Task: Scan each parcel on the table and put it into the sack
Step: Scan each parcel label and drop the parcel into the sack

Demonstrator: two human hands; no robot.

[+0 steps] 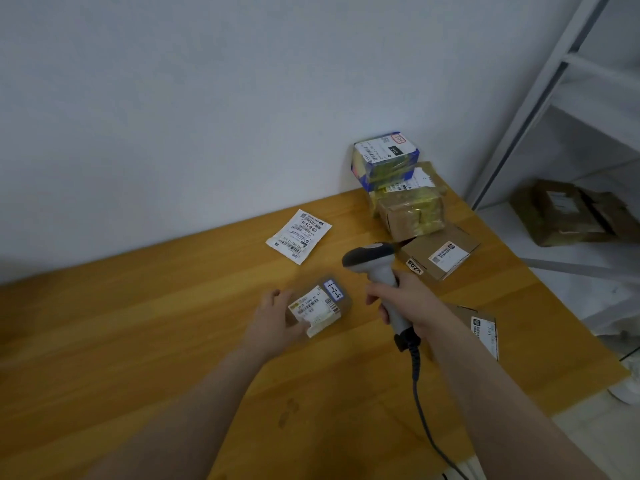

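A small brown parcel (320,304) with a white barcode label lies on the wooden table (156,341). My left hand (273,320) grips its left side, thumb under the near edge. My right hand (405,299) holds a grey barcode scanner (372,268) by the handle, its head to the parcel's upper right. A flat white parcel (299,235) lies farther back. At the back right stand a blue-and-yellow box (384,159) on taped brown boxes (410,209), with a flat cardboard box (441,252) in front. Another brown parcel (483,329) sits behind my right forearm. No sack is in view.
The scanner's coiled cable (420,403) trails off the table's near edge. A white metal shelf (568,109) stands to the right, with brown packages (571,213) on a lower level. A white wall runs behind the table.
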